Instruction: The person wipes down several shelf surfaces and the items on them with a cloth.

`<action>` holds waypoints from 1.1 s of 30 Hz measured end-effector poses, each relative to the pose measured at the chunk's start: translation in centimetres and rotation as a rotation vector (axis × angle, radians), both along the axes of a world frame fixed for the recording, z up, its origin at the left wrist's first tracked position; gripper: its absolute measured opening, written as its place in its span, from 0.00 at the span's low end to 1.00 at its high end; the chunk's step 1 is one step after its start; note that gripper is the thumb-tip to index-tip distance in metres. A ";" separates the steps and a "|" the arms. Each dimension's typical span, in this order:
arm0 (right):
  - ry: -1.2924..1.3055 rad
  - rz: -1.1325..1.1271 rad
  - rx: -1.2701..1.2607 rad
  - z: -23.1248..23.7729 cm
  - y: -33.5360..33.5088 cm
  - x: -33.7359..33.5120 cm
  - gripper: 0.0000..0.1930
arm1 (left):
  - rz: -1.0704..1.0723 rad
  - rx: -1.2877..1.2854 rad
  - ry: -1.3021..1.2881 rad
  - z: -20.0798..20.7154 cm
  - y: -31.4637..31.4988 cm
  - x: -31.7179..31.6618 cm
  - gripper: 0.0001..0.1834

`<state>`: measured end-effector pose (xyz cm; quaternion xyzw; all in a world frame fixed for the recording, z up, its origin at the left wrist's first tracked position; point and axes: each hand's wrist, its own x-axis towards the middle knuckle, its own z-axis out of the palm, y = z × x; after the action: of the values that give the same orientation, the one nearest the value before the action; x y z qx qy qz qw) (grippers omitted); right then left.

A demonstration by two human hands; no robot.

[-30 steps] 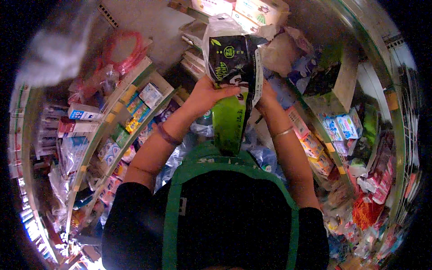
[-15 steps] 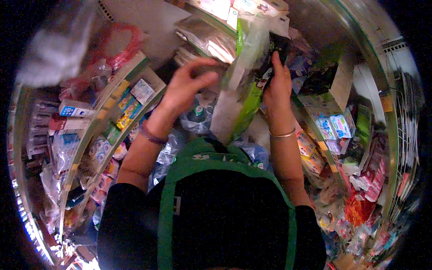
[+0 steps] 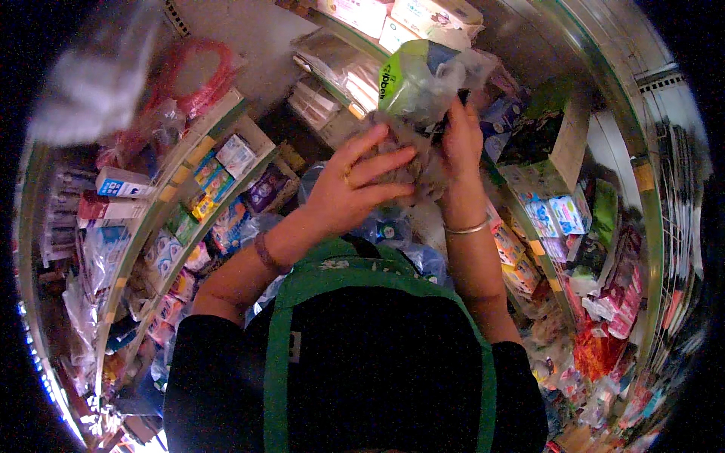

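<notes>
Both my hands are raised in front of me on a crumpled clear plastic bag (image 3: pixel 423 90) that holds a green packet. My left hand (image 3: pixel 355 185) presses flat against the lower left of the bag, fingers spread. My right hand (image 3: pixel 461 136) grips the bag's right side; a thin bangle sits on that wrist. A band circles my left wrist. The bag hangs in front of a shelf of wrapped packets.
Shelves (image 3: pixel 181 181) crowded with small boxes and packets curve down the left. More packets fill the racks (image 3: pixel 574 226) on the right. Cartons (image 3: pixel 423 15) sit on the top shelf. Red net bags (image 3: pixel 189 68) hang at the upper left.
The dark and green packet held upright a second ago has tilted and gone up into the clear bag. My left hand has come off the packet and now lies flat on the bag.
</notes>
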<state>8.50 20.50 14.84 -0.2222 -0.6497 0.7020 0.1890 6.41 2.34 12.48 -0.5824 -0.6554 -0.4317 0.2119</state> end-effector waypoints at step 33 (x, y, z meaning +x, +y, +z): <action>0.034 -0.961 0.156 -6.2 10.2 32.8 0.18 | -0.001 -0.470 -1.951 -9.5 -0.1 0.8 0.24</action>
<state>41.28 30.66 8.67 -0.4707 -0.5210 0.4880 0.5185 7.25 2.20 3.02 -0.0013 -0.6111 -0.5800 -0.5386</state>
